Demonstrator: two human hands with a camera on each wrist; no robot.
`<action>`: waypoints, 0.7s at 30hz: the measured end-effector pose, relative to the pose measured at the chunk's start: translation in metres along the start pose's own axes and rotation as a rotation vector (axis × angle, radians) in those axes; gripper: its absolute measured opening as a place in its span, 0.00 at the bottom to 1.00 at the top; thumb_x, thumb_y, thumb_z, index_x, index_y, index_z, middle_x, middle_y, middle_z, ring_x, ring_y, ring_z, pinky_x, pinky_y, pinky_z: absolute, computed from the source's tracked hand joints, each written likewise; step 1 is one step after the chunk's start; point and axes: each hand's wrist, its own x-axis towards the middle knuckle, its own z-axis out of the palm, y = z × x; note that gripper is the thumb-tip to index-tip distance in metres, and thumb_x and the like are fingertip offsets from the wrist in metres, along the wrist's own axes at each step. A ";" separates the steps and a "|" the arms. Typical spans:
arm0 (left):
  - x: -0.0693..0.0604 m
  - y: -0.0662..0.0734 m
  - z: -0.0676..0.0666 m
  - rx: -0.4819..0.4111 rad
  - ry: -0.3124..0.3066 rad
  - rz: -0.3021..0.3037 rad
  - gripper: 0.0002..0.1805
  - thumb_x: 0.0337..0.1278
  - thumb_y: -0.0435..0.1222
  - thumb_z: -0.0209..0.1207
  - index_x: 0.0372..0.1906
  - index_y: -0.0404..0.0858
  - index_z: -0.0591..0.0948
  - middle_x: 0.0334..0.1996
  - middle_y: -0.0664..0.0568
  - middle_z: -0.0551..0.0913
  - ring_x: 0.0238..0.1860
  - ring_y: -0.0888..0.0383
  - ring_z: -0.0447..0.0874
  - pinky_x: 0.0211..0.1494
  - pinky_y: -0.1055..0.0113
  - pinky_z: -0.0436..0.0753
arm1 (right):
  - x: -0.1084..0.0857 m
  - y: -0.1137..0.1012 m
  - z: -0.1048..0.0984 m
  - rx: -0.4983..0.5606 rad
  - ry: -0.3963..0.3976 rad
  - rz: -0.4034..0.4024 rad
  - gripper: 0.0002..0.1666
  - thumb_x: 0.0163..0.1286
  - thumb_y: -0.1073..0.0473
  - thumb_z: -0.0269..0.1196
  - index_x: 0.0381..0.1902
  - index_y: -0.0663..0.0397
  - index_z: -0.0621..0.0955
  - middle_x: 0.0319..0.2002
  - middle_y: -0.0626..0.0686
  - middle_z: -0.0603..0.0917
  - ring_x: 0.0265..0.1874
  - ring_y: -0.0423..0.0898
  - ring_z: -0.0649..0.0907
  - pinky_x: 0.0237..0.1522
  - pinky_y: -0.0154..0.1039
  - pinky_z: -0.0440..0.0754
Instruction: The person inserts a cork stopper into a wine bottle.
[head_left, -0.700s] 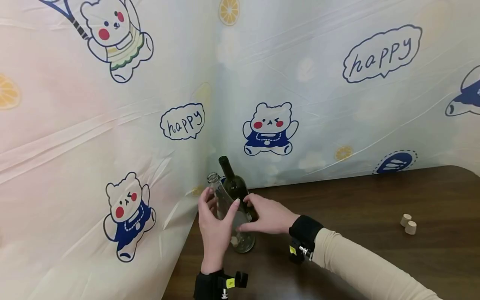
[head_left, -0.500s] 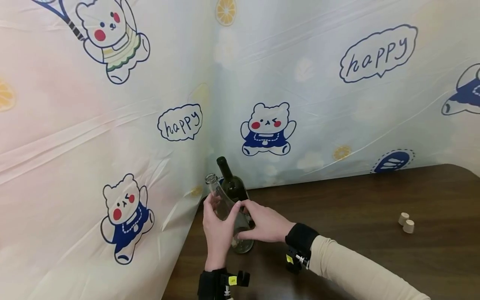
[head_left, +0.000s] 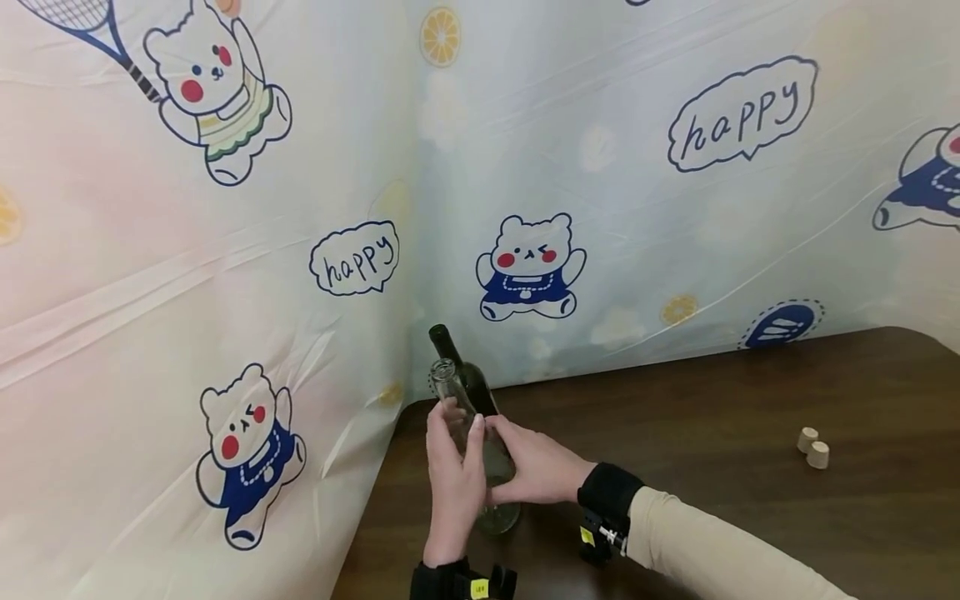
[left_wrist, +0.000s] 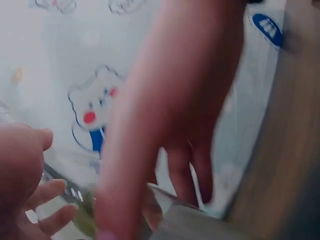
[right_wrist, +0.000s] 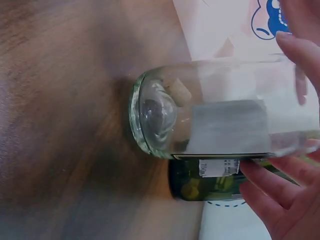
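A clear glass bottle leans with its neck up and to the left, a cork lying inside near its base. My left hand holds its upper body from the left, thumb on the near side. My right hand grips its lower body from the right, its far fingers reaching between it and a dark green wine bottle. That green bottle stands behind, with a small printed label and pale lumps showing low inside. Whether the clear bottle's base touches the table cannot be told.
Two loose corks sit side by side on the right of the dark wooden table. Printed cloth hangs along the table's back and left sides, meeting in a corner just behind the bottles.
The clear bottle has shifted right and toward me, now overlapping the green bottle more. Both hands have moved with it, the right hand having closed round its body.
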 end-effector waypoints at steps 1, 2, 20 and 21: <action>0.000 0.004 0.001 -0.010 -0.015 0.013 0.24 0.78 0.45 0.55 0.69 0.40 0.66 0.55 0.47 0.73 0.56 0.48 0.73 0.55 0.48 0.73 | -0.002 0.001 -0.001 0.019 0.010 -0.010 0.57 0.58 0.29 0.71 0.77 0.43 0.59 0.68 0.47 0.72 0.61 0.44 0.77 0.57 0.45 0.78; -0.001 0.009 0.003 -0.025 -0.030 0.023 0.24 0.78 0.45 0.55 0.69 0.40 0.67 0.55 0.47 0.73 0.56 0.47 0.73 0.56 0.47 0.74 | -0.004 0.003 -0.002 0.039 0.021 -0.017 0.57 0.58 0.30 0.72 0.77 0.42 0.59 0.68 0.46 0.72 0.62 0.44 0.76 0.58 0.46 0.78; 0.036 0.065 0.083 -0.208 -0.414 0.173 0.26 0.75 0.53 0.54 0.70 0.52 0.64 0.62 0.56 0.75 0.65 0.57 0.74 0.63 0.55 0.74 | -0.076 0.031 -0.089 -0.064 0.322 0.088 0.55 0.54 0.33 0.76 0.70 0.45 0.62 0.64 0.51 0.77 0.61 0.50 0.78 0.57 0.57 0.77; 0.038 0.066 0.089 -0.202 -0.435 0.175 0.26 0.75 0.54 0.54 0.70 0.52 0.64 0.62 0.56 0.75 0.64 0.56 0.75 0.62 0.56 0.75 | -0.080 0.035 -0.093 -0.075 0.325 0.105 0.56 0.53 0.32 0.76 0.71 0.45 0.62 0.64 0.52 0.77 0.61 0.52 0.78 0.57 0.58 0.77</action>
